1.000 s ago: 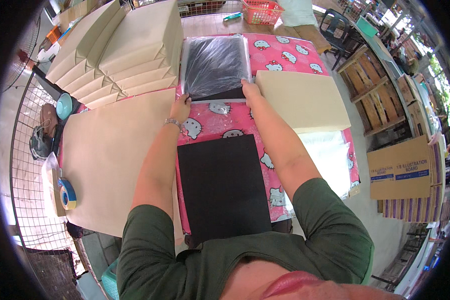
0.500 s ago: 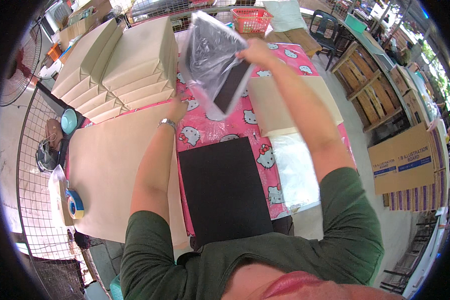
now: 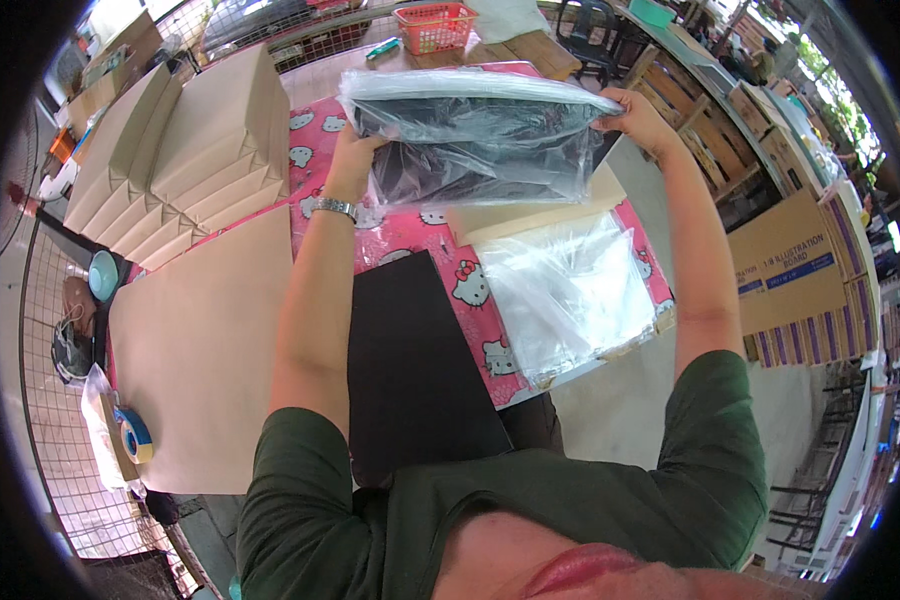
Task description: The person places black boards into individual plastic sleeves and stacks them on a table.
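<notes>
Both my hands hold a clear plastic bag [image 3: 480, 165] with a black board inside, raised over the far part of the table. My left hand [image 3: 355, 160] pinches the bag's left edge. My right hand [image 3: 638, 115] grips its right end, so the bag spans sideways between them. Nearer to me, a bare black board [image 3: 415, 370] lies flat, partly under my left forearm. Clear plastic bags [image 3: 570, 300] lie to the right of it. Beyond those, a tan sheet [image 3: 495, 222] shows, partly covered by the held bag.
Brown paper [image 3: 200, 370] covers the table's left side, with wrapped brown packages [image 3: 220, 120] stacked behind it. A blue-and-yellow tape roll [image 3: 133, 435] sits at the left edge. A red basket [image 3: 435, 28] stands at the back. Cardboard boxes [image 3: 795, 260] are on the right.
My left hand has moved from beside the brown packages onto the bag's edge. The bag, earlier hanging from my right hand alone, is now stretched sideways between both hands. The view has shifted rightward.
</notes>
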The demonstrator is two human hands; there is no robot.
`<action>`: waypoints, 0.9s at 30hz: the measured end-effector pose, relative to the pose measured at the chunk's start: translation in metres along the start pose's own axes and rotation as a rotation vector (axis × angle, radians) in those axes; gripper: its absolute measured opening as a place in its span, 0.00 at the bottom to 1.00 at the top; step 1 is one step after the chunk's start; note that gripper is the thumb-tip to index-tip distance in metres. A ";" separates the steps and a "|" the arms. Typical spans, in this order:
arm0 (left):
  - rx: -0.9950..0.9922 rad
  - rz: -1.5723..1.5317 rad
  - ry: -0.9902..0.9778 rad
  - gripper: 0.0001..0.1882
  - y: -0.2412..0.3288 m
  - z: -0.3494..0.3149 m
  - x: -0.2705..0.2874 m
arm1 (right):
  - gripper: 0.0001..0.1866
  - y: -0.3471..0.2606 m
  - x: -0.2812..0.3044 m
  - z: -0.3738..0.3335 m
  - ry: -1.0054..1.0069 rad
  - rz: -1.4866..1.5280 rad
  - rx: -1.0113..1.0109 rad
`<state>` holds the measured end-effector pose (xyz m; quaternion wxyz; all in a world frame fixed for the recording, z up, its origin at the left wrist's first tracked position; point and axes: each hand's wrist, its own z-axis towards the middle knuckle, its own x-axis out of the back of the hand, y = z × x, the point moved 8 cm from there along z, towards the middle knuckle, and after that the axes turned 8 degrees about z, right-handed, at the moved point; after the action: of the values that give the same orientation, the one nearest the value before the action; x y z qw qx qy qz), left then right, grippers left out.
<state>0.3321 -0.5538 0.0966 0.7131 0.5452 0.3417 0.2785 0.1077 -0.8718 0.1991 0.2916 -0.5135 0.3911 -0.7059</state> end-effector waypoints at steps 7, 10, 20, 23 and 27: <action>-0.040 0.072 0.006 0.24 0.007 -0.005 -0.019 | 0.24 0.073 0.023 -0.044 0.391 1.008 0.172; -0.027 0.064 0.020 0.24 0.007 -0.010 -0.017 | 0.23 0.102 -0.011 -0.043 0.552 0.996 0.230; -0.107 0.197 0.069 0.19 0.005 -0.010 -0.026 | 0.31 0.232 -0.055 -0.076 0.706 0.250 -0.113; -0.110 0.189 0.121 0.18 0.003 -0.012 -0.018 | 0.27 0.191 -0.067 -0.077 0.809 0.209 0.174; -0.113 0.159 0.149 0.17 0.004 -0.008 -0.014 | 0.24 0.151 -0.081 -0.079 0.862 -0.026 0.272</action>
<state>0.3172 -0.5590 0.1014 0.6908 0.5074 0.3333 0.3928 0.0582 -0.8645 0.0173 0.1579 -0.1346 0.3739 -0.9039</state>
